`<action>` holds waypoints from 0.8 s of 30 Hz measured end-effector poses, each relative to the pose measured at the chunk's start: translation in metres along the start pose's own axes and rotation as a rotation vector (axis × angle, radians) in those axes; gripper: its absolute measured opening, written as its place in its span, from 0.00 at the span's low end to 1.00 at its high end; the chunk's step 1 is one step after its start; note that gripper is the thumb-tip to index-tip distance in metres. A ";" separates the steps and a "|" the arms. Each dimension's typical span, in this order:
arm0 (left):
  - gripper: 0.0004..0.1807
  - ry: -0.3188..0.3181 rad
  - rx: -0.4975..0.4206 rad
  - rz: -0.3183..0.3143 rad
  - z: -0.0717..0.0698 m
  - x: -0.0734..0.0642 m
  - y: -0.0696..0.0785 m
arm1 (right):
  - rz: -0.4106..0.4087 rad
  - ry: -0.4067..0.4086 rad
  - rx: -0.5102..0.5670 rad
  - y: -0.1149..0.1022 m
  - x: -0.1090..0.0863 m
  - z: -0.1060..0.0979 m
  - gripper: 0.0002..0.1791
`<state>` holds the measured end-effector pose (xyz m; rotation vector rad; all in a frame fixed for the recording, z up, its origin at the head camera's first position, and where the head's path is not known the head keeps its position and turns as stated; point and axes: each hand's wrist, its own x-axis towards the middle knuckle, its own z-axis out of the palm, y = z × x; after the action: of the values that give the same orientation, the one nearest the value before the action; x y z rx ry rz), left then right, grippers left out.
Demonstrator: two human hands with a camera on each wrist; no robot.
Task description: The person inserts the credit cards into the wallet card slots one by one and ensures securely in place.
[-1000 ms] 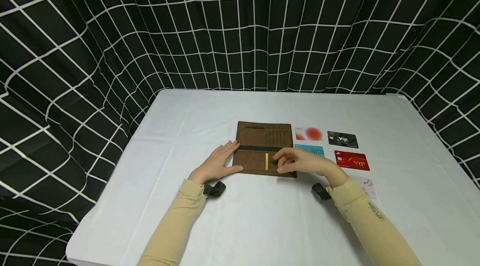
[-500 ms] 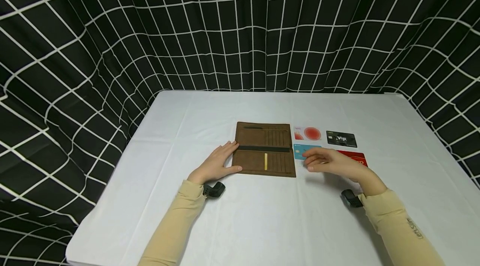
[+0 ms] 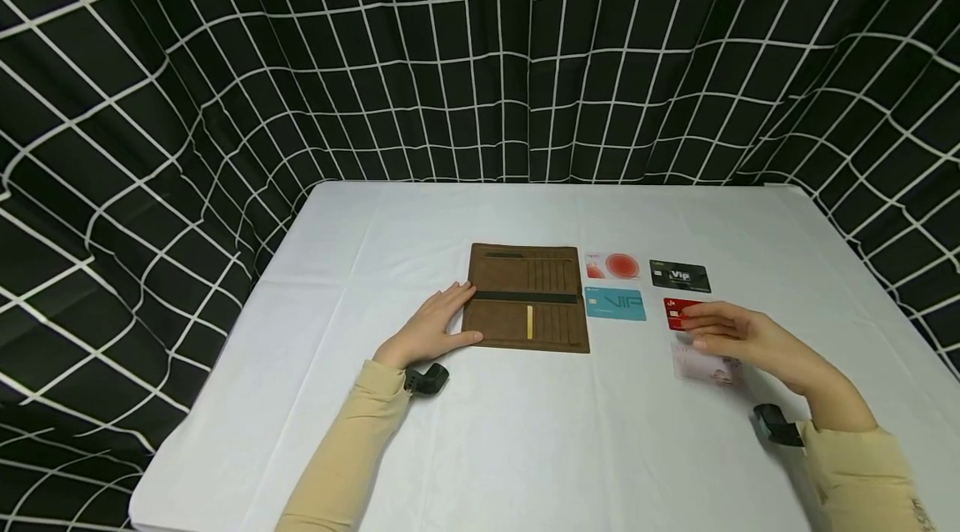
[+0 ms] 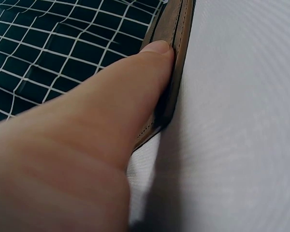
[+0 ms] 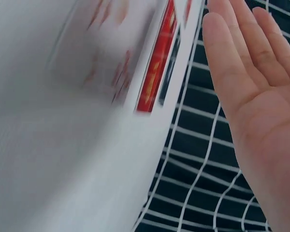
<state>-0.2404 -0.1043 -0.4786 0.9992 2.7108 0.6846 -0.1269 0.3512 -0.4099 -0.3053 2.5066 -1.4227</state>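
Black curtain (image 3: 420,32), white grid lines, folds at back and both sides. White worktop (image 3: 525,449): faint creases, rounded corners.

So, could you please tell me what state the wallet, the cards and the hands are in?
Wallet: lying open
Dotted card: flat, uncovered
Black card: flat, uncovered
Blue card: flat, uncovered
Red card: flat, partly hidden by the right hand
Pink card: flat, partly hidden too
Left hand: resting on the wallet's left edge
Right hand: holding nothing, fingers extended
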 end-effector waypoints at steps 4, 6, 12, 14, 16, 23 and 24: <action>0.45 0.005 -0.005 -0.002 0.001 0.000 -0.001 | 0.052 0.029 -0.073 0.004 -0.010 -0.008 0.28; 0.45 0.006 -0.006 -0.003 0.001 0.000 -0.001 | 0.080 0.032 -0.114 0.007 -0.015 -0.011 0.29; 0.45 0.005 -0.013 -0.001 0.000 0.000 0.001 | 0.149 0.035 -0.173 0.015 -0.024 -0.019 0.32; 0.45 0.010 -0.012 0.001 0.000 0.000 0.001 | 0.160 0.039 -0.181 0.019 -0.026 -0.020 0.33; 0.45 0.005 -0.007 -0.005 0.000 0.000 0.001 | 0.165 0.047 -0.194 0.023 -0.027 -0.020 0.33; 0.45 0.005 -0.018 0.004 -0.001 -0.001 0.001 | 0.171 0.091 -0.261 0.034 -0.031 -0.019 0.32; 0.45 0.006 -0.019 0.005 -0.001 -0.001 0.001 | 0.183 0.095 -0.266 0.035 -0.031 -0.018 0.32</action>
<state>-0.2393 -0.1048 -0.4776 1.0015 2.7028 0.7138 -0.1050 0.3931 -0.4275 -0.0533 2.7228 -1.0598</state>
